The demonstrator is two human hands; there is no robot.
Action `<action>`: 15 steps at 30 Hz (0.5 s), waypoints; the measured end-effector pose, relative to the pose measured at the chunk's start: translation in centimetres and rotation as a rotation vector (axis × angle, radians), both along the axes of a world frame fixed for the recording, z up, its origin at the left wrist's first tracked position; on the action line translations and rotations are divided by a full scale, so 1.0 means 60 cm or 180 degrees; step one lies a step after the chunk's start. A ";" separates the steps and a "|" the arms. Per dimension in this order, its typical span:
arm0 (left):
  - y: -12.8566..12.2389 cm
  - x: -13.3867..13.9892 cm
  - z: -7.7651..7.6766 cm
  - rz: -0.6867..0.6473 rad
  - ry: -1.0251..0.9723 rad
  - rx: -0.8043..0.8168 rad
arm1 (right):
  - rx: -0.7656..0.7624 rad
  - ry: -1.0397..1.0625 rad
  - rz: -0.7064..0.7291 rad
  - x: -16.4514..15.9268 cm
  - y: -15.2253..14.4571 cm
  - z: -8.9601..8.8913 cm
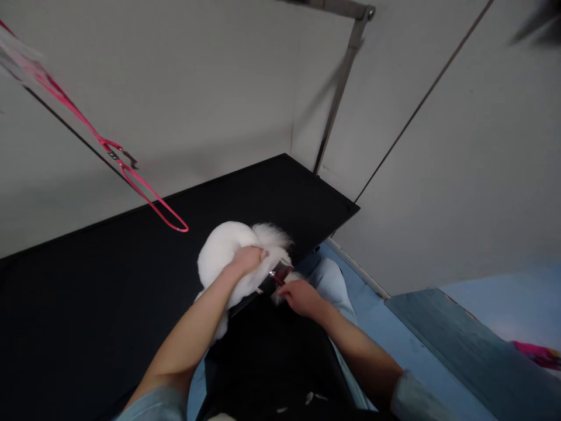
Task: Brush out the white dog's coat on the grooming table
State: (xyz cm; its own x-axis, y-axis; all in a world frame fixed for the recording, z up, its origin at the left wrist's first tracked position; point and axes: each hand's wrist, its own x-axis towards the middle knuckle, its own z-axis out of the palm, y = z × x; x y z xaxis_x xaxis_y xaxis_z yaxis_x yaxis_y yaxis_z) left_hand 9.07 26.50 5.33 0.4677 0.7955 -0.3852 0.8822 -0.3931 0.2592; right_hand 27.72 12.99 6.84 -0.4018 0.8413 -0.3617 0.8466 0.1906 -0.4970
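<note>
A white fluffy dog (221,251) lies curled near the front edge of the black table (131,275), with a longer-haired tuft (272,235) at its far right side. My left hand (249,259) rests on the dog, its fingers closed into the white coat. Close by on the right, my right hand (302,297) is closed on a dark red tool with a silvery, flat head (281,272), held against the fur at the table's edge. Blur hides the tool's exact kind. Which part of the dog lies under my fingers is partly hidden.
A pink loop leash (151,196) hangs over the table's left part. At the far corner a metal arm (339,93) rises along the pale wall. A thin dark cord (421,102) runs up from the right corner. Blue floor (372,316) and a grey-blue panel (473,345) lie right.
</note>
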 end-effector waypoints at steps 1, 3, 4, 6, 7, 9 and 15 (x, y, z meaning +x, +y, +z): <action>-0.001 0.001 0.001 -0.0012 -0.0032 0.0023 | -0.0038 -0.0083 -0.0042 0.003 0.001 -0.001; -0.002 0.003 0.001 -0.0019 -0.0075 0.0045 | -0.0122 -0.0319 -0.0062 0.009 -0.006 -0.002; -0.001 0.003 0.000 -0.0013 -0.0086 0.0044 | -0.0140 -0.0455 -0.0044 0.009 -0.009 -0.002; 0.002 0.003 -0.002 0.0031 -0.0086 0.0020 | -0.0109 -0.0537 0.0051 0.006 -0.011 0.001; 0.005 0.001 -0.003 0.0039 -0.0087 -0.0018 | -0.0058 -0.0445 0.0110 0.004 -0.007 0.001; 0.008 -0.001 -0.005 0.0063 -0.0065 -0.0090 | 0.0029 -0.0177 0.0188 0.006 0.006 -0.002; 0.013 -0.002 -0.006 0.0248 -0.0135 -0.0195 | -0.0002 -0.0511 -0.0081 0.051 0.007 0.004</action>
